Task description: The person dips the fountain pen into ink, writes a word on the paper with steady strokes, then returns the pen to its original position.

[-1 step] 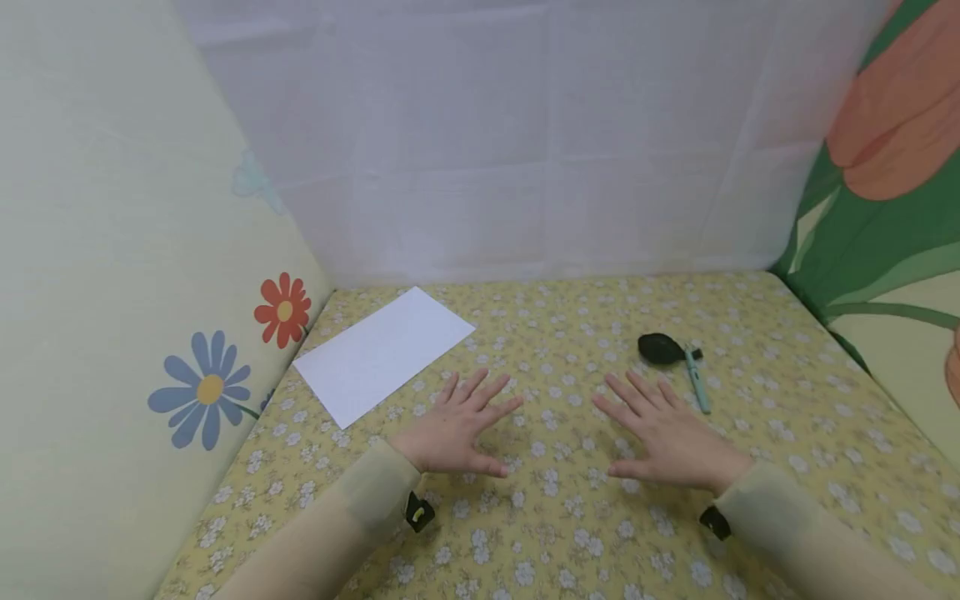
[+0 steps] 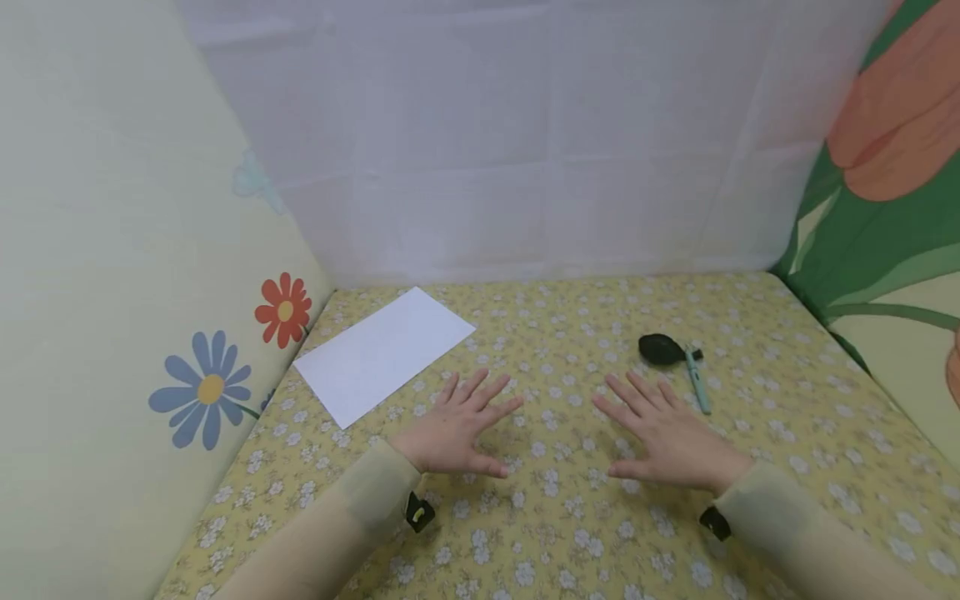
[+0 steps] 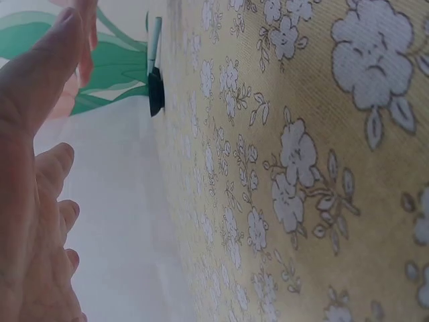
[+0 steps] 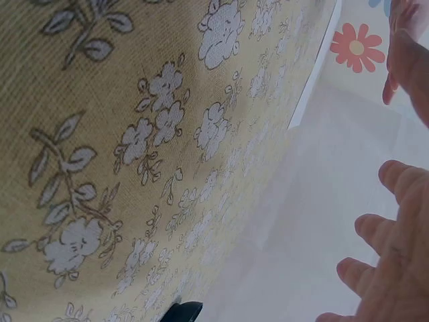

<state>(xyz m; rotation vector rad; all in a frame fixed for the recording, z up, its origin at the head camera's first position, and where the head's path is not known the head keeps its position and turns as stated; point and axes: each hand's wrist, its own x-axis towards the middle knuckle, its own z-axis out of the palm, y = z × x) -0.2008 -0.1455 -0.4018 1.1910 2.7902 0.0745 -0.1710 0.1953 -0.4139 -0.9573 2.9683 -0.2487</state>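
My left hand (image 2: pixel 453 429) has its fingers spread above the flowered cloth, and nothing is in it. Facing it, my right hand (image 2: pixel 671 437) is spread the same way and holds nothing. A teal pen (image 2: pixel 697 383) with a clip lies just beyond the right hand, its far end against the nozzle of a black bulb-shaped air blower (image 2: pixel 660 349). Up and left of the left hand lies a blank white sheet of paper (image 2: pixel 386 358). In the left wrist view the blower (image 3: pixel 156 92) and pen (image 3: pixel 155 40) show small in the distance.
A yellow flowered tablecloth (image 2: pixel 551 517) covers the table. White cloth (image 2: pixel 525 167) hangs along the back edge. Panels printed with flowers stand at the left (image 2: pixel 112 250) and right (image 2: pixel 900 275). A black strap piece (image 2: pixel 418 512) hangs at the left wrist, another (image 2: pixel 715 522) at the right.
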